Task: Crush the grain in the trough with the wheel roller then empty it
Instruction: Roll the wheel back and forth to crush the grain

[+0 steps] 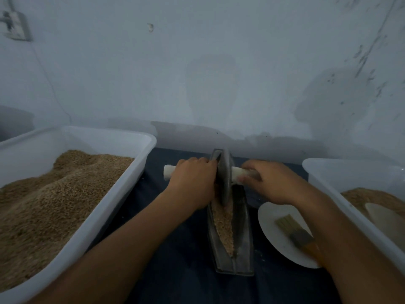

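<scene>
A narrow grey metal trough [242, 244] lies lengthwise on the dark cloth, pointing away from me. Brown grain [222, 224] fills its groove. The grey wheel roller [224, 174] stands upright in the far half of the trough, on a pale wooden axle that sticks out on both sides. My left hand [194, 183] is closed around the axle left of the wheel. My right hand [266, 182] grips the axle on the right side. The far end of the trough is hidden behind the wheel and my hands.
A big white tub [122, 194] heaped with brown grain stands at the left. Another white tub [324, 185] holding grain and a pale scoop [383, 222] sits at the right. Between it and the trough lies a white plate [271, 218] with a brush [295, 233]. A pale wall rises close behind.
</scene>
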`<action>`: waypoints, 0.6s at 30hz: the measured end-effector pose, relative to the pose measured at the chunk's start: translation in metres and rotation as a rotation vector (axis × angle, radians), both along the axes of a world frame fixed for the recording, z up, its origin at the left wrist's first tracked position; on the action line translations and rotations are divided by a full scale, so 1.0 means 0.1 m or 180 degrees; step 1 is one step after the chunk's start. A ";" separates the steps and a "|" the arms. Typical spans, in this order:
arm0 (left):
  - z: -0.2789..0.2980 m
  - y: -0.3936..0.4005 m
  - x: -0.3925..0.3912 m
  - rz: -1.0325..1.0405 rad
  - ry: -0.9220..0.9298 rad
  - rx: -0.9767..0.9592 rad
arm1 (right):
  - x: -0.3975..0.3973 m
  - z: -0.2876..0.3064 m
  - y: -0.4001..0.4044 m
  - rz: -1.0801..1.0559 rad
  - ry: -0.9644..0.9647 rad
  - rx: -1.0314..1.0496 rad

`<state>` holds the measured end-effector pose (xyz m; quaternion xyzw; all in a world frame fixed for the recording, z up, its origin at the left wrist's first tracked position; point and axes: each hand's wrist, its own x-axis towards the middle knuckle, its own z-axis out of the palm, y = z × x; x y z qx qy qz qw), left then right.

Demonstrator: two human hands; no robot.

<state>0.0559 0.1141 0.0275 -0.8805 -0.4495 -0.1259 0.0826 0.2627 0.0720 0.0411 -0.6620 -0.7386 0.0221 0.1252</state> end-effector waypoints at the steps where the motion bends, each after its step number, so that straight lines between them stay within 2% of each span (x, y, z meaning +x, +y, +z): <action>1: 0.05 -0.05 -0.01 -0.0006 0.0055 -0.0056 | 0.00 0.06 -0.04 0.0035 0.0006 -0.0145; 11: 0.47 -0.63 -0.11 -0.0177 0.0525 -0.0200 | -0.23 0.41 -0.46 0.0431 -0.0661 -0.0794; 18: 0.38 -0.51 -0.13 -0.0087 0.0394 -0.0259 | -0.21 0.38 -0.40 0.0356 -0.0355 -0.0820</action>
